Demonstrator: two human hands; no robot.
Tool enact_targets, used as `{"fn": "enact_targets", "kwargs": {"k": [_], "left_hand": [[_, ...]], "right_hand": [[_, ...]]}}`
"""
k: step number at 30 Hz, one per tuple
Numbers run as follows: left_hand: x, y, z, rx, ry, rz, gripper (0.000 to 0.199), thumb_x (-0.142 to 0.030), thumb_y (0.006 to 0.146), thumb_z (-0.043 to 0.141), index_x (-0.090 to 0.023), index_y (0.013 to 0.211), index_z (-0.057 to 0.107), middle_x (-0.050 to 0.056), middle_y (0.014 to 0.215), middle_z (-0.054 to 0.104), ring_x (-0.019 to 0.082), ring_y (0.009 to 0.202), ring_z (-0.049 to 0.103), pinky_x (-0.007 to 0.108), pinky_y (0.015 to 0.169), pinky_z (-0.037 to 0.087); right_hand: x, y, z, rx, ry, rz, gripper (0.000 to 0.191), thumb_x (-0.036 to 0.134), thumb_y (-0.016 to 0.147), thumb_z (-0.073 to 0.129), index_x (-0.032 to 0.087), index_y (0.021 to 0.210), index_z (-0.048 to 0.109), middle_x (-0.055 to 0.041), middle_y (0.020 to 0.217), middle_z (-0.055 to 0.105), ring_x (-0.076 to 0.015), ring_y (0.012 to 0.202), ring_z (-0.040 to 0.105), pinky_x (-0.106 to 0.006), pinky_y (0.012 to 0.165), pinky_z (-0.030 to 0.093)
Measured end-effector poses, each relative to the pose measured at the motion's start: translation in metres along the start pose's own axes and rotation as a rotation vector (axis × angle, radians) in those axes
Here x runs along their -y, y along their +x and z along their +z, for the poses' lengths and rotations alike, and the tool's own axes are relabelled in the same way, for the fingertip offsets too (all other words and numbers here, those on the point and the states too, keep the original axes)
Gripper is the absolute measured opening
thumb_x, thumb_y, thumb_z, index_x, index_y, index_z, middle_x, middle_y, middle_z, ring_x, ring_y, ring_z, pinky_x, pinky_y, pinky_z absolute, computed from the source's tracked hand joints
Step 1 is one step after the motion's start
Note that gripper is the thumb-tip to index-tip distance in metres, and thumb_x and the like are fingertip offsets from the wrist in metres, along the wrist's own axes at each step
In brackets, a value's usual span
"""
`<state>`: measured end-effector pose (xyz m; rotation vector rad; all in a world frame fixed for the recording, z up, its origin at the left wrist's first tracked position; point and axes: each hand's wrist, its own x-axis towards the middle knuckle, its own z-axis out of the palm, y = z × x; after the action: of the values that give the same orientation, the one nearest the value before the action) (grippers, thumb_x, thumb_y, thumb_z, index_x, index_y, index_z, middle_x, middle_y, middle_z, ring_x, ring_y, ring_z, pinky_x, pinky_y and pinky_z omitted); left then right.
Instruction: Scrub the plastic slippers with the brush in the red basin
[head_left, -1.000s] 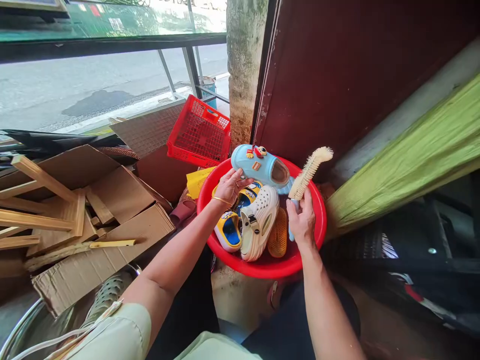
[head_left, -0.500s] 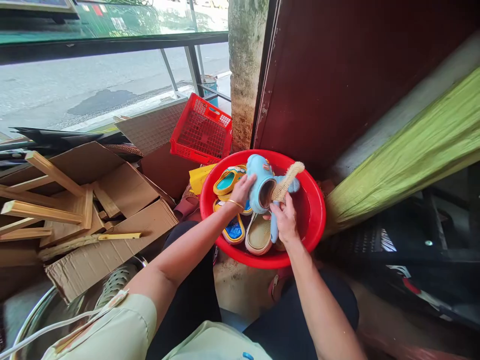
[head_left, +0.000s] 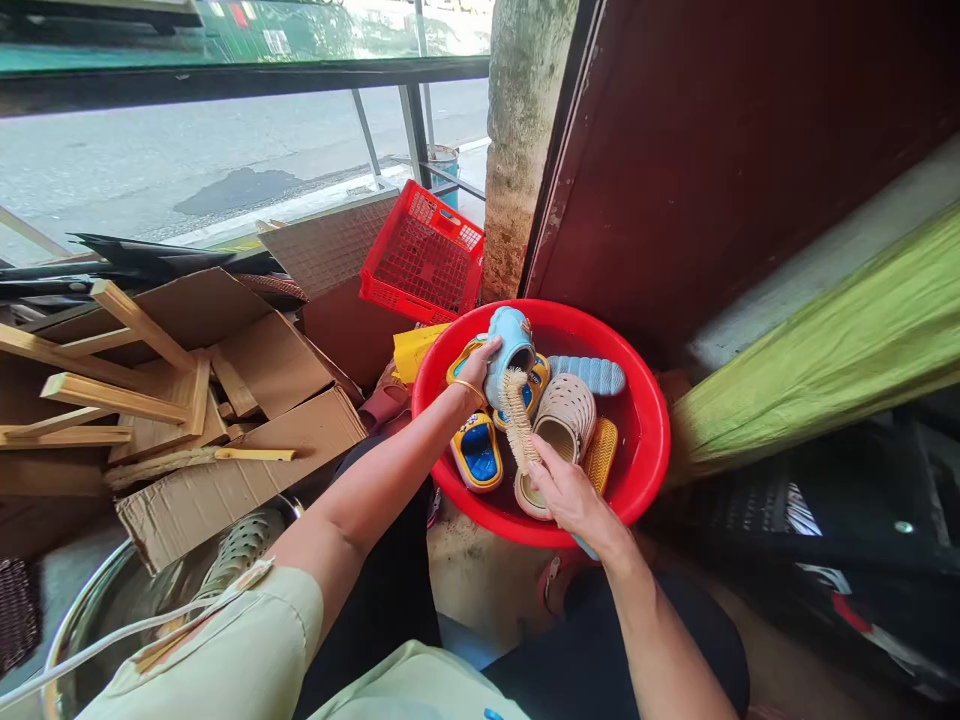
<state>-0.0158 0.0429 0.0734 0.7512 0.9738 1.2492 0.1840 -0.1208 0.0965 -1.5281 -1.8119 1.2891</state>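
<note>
My left hand point(head_left: 480, 366) is closed on a light blue clog point(head_left: 510, 345), held tilted above the basin with its opening toward me. In my right hand point(head_left: 566, 490) is a scrub brush point(head_left: 516, 415), its cream bristles reaching the clog's opening; part of its blue handle shows below my hand. Beneath them the red basin point(head_left: 652, 450) holds a beige clog point(head_left: 566, 410), a yellow clog with a blue inside point(head_left: 480, 455), another blue clog point(head_left: 596, 374) lying sole up and a yellow sole point(head_left: 601, 455).
A red plastic crate point(head_left: 427, 250) leans behind the basin, beside a stained pillar point(head_left: 517, 150). On the left, an upturned wooden stool point(head_left: 165, 390) lies on cardboard point(head_left: 247, 490). A metal bowl point(head_left: 82, 620) holds a grey clog point(head_left: 244, 550). A green curtain point(head_left: 825, 350) hangs on the right.
The brush has swung round so its bristles point up and left at the clog's opening. My right hand has shifted lower, uncovering the beige clog. The view has turned slightly left.
</note>
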Motion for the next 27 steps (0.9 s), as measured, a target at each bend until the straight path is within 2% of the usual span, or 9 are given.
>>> {"fn": "enact_targets", "kwargs": {"k": [3, 6, 9, 12, 14, 18, 22, 24, 27], "left_hand": [[0.003, -0.009, 0.004, 0.040, 0.014, -0.130, 0.056, -0.068, 0.082, 0.070, -0.017, 0.105, 0.075, 0.013, 0.090, 0.080, 0.036, 0.089, 0.077, 0.053, 0.089, 0.061], [0.015, -0.024, 0.019, 0.174, 0.059, -0.014, 0.057, -0.056, 0.080, 0.078, -0.022, 0.126, 0.071, 0.009, 0.115, 0.078, 0.032, 0.108, 0.074, 0.047, 0.102, 0.058], [0.034, -0.037, 0.032, 0.186, 0.146, 0.075, 0.057, -0.051, 0.082, 0.080, -0.026, 0.132, 0.069, 0.006, 0.129, 0.073, 0.030, 0.126, 0.065, 0.044, 0.112, 0.051], [0.047, -0.038, 0.034, 0.157, 0.188, 0.043, 0.057, -0.053, 0.084, 0.077, -0.027, 0.134, 0.069, 0.005, 0.129, 0.072, 0.030, 0.120, 0.067, 0.044, 0.106, 0.056], [0.048, -0.034, 0.031, 0.145, 0.199, 0.039, 0.057, -0.054, 0.085, 0.076, -0.026, 0.133, 0.069, 0.005, 0.127, 0.073, 0.030, 0.115, 0.069, 0.043, 0.101, 0.059], [0.038, -0.022, 0.021, 0.105, 0.194, 0.106, 0.054, -0.052, 0.089, 0.072, -0.025, 0.135, 0.067, 0.005, 0.128, 0.073, 0.027, 0.121, 0.067, 0.041, 0.106, 0.056], [0.024, -0.014, 0.016, 0.151, 0.191, 0.095, 0.052, -0.050, 0.092, 0.068, -0.026, 0.138, 0.065, 0.004, 0.131, 0.072, 0.026, 0.118, 0.069, 0.042, 0.106, 0.056], [0.023, -0.014, 0.017, 0.132, 0.201, 0.090, 0.051, -0.048, 0.092, 0.067, -0.025, 0.138, 0.065, 0.004, 0.131, 0.072, 0.026, 0.117, 0.069, 0.041, 0.105, 0.057], [0.030, -0.024, 0.025, 0.139, 0.221, 0.062, 0.052, -0.048, 0.092, 0.068, -0.023, 0.137, 0.066, 0.005, 0.133, 0.071, 0.026, 0.119, 0.068, 0.040, 0.105, 0.056]], "right_hand": [[-0.003, 0.009, 0.005, 0.009, -0.038, 0.012, 0.055, 0.044, 0.100, 0.046, 0.027, 0.151, 0.054, -0.0055, 0.085, 0.074, -0.0164, 0.050, 0.062, -0.027, 0.046, 0.051], [-0.001, 0.032, 0.005, -0.049, -0.020, 0.087, 0.052, 0.043, 0.101, 0.041, 0.023, 0.149, 0.053, -0.0040, 0.081, 0.071, -0.0134, 0.042, 0.056, -0.024, 0.039, 0.045], [0.001, 0.057, 0.005, -0.162, 0.037, 0.169, 0.042, 0.037, 0.101, 0.038, 0.020, 0.134, 0.058, -0.0003, 0.070, 0.065, -0.0134, 0.040, 0.056, -0.021, 0.035, 0.042], [0.000, 0.070, 0.004, -0.196, 0.086, 0.186, 0.034, 0.032, 0.099, 0.039, 0.021, 0.124, 0.060, 0.0033, 0.063, 0.058, -0.0122, 0.039, 0.054, -0.018, 0.033, 0.040], [-0.001, 0.069, 0.001, -0.140, 0.124, 0.155, 0.032, 0.033, 0.099, 0.041, 0.022, 0.122, 0.060, 0.0046, 0.065, 0.057, -0.0106, 0.038, 0.053, -0.017, 0.033, 0.039], [0.003, 0.045, -0.004, 0.051, 0.177, 0.103, 0.037, 0.037, 0.100, 0.045, 0.023, 0.132, 0.058, 0.0051, 0.071, 0.060, -0.0089, 0.038, 0.052, -0.017, 0.033, 0.039], [0.013, 0.015, -0.008, 0.116, 0.199, 0.086, 0.043, 0.036, 0.101, 0.044, 0.024, 0.140, 0.058, 0.0065, 0.067, 0.057, -0.0080, 0.038, 0.048, -0.017, 0.035, 0.037], [0.014, 0.010, -0.009, 0.116, 0.207, 0.096, 0.044, 0.035, 0.100, 0.044, 0.026, 0.141, 0.058, 0.0066, 0.066, 0.057, -0.0081, 0.038, 0.047, -0.017, 0.034, 0.036], [0.007, 0.023, -0.005, -0.047, 0.184, 0.118, 0.043, 0.034, 0.100, 0.042, 0.024, 0.138, 0.059, 0.0036, 0.069, 0.061, -0.0096, 0.039, 0.049, -0.019, 0.035, 0.037]]}}
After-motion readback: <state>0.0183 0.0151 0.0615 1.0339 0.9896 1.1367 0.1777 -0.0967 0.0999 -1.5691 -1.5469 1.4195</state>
